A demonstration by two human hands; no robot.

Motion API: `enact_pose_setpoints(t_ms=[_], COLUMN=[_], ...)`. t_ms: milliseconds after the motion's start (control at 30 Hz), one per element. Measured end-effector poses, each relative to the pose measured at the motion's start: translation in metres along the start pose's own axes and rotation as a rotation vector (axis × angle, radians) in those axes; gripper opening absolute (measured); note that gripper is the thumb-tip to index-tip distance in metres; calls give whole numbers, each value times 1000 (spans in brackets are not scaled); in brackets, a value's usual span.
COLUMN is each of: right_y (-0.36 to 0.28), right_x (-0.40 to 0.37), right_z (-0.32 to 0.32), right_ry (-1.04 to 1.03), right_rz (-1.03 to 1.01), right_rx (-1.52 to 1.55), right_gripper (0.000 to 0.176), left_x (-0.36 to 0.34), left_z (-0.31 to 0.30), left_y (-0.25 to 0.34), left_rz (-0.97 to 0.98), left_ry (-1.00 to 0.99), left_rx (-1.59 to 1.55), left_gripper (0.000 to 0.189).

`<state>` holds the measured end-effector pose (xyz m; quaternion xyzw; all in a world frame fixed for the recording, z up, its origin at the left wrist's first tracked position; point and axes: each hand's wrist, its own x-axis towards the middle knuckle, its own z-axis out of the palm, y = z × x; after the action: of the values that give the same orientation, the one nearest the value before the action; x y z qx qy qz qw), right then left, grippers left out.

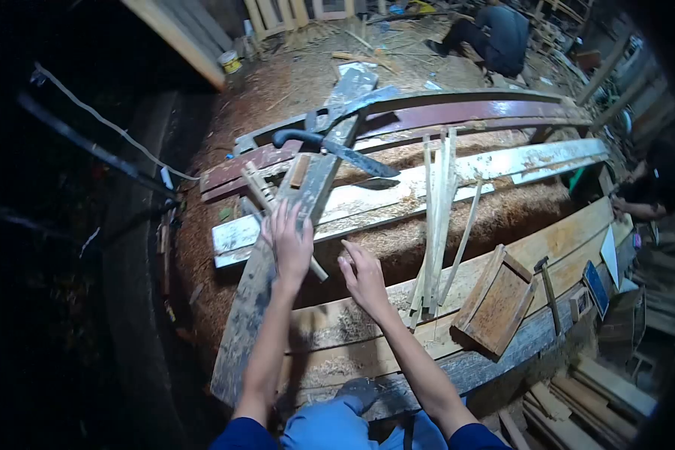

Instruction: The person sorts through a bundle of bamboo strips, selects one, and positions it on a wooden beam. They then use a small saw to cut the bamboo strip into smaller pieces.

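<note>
My left hand (289, 244) lies with fingers stretched out on a long weathered board (251, 319) set across several other planks. My right hand (365, 279) hovers to the right of that board, over a dark gap between planks, fingers apart and nothing visible in them. Between the hands, the end of a thin wooden stick (318, 270) pokes out. Beyond my left fingertips are a small brown wood block (300, 171) and some short wood strips (256, 186). A machete (356, 159) with a black handle lies across the board farther up, with a second pale blade (366, 101) behind it.
Thin wood strips (438, 217) lean across the planks at right. Near them are a shallow wooden box (495, 301) and a hammer (550, 295). One person (502, 37) sits at the back; another (652, 184) is at the far right. Wood shavings (495, 217) fill the gaps.
</note>
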<state>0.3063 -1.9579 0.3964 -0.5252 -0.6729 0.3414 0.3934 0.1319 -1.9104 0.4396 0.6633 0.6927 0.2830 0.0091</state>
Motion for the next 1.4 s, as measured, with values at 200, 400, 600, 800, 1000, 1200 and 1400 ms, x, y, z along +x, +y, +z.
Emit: enact_pose_setpoints(t_ms=[200,400,600,800,1000,1200,1400], right_y=[57,85,103,87,47,-11,-34], right_x=[-49,-92,-93,-99,-119,-96,-55], right_z=[-44,-65,-63,-76,-49,-3,41], right_ry=[343,440,434,536,553,442,264], right_rz=[258,492,604,668,513,282,78], right_rx=[-186,-648,-451,-414,-322,-311,-335], right_gripper=[37,46,37,37,35,39,39], left_x=[-70,-111,-117,-117,-122,-97,-76], left_z=[86,148,149,128,90,36,12], left_y=[76,92,70,53,68,57,-30], left_rz=[17,103,216,167,152,223,-31], left_ry=[-109,-452,-466,-456,-337,-124,115], left_rx=[-400,-545,-531,-573,-776,-658,-337], left_gripper=[37,39,40,35,32,35,30])
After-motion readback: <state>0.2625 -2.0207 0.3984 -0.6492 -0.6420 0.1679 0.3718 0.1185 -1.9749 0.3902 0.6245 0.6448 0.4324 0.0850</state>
